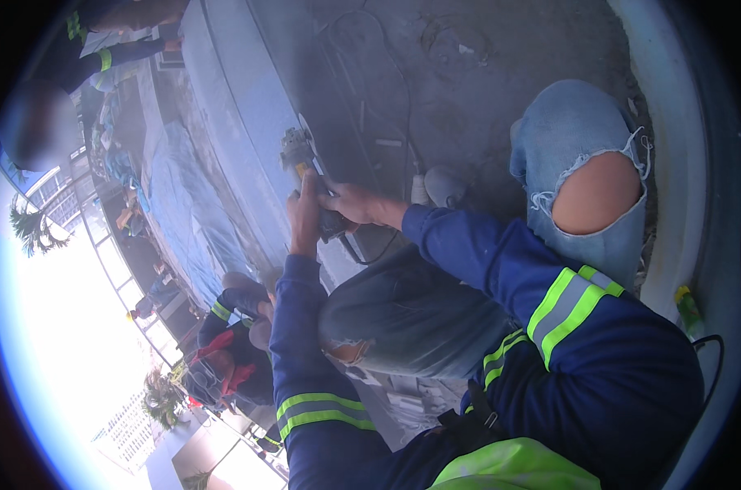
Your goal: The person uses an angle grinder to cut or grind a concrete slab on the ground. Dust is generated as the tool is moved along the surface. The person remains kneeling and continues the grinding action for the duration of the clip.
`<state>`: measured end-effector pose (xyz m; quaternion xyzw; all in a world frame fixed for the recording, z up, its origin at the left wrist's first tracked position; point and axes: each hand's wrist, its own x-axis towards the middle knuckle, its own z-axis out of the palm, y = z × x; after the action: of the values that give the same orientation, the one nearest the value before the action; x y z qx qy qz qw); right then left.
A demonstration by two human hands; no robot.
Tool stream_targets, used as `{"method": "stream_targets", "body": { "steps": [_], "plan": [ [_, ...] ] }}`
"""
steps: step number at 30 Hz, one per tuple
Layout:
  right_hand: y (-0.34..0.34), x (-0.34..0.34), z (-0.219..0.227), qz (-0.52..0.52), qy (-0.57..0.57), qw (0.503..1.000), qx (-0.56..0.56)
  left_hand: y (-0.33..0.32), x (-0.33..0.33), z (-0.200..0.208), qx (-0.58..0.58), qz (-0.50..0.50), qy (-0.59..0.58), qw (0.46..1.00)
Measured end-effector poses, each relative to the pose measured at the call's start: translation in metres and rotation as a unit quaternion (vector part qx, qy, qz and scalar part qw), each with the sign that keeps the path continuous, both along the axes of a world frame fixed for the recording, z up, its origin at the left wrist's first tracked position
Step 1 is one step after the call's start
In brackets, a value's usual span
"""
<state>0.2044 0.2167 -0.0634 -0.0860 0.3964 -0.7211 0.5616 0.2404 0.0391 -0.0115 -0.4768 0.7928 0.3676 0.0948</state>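
Observation:
An angle grinder (294, 149) with a grey metal head and a dark body is held between my two hands. My left hand (304, 214) is closed round its near side, thumb pointing toward the head. From the right, my right hand (356, 202) wraps the dark body, partly covering it. The grinder's head sits against the edge of a long pale ledge (260, 90), and its disc shows only as a thin edge. Dusty haze hangs over the dark floor beside it. A black cord (374, 260) curves from the tool's rear.
My bent knees in torn jeans (578, 122) flank the work. A rounded grey item (445, 186) lies on the dusty floor (485, 90). Blue sheeting (186, 204) covers the left side. Co-workers are at lower left (231, 359) and upper left (40, 122). A green bottle (689, 310) stands right.

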Motion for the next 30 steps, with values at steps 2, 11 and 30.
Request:
{"method": "stream_targets", "body": {
  "steps": [2, 11, 30],
  "plan": [
    [0.004, 0.002, 0.003, -0.004, 0.003, 1.0, 0.0, 0.004, 0.002, 0.001, 0.0, 0.006, 0.002, 1.0],
    [-0.008, -0.002, -0.004, -0.028, -0.011, 0.999, -0.012, -0.004, -0.005, -0.004, -0.014, -0.026, 0.0, 1.0],
    [0.002, 0.007, 0.002, -0.013, -0.032, 0.999, -0.015, -0.004, 0.008, -0.003, -0.013, -0.005, -0.018, 1.0]
  ]
}}
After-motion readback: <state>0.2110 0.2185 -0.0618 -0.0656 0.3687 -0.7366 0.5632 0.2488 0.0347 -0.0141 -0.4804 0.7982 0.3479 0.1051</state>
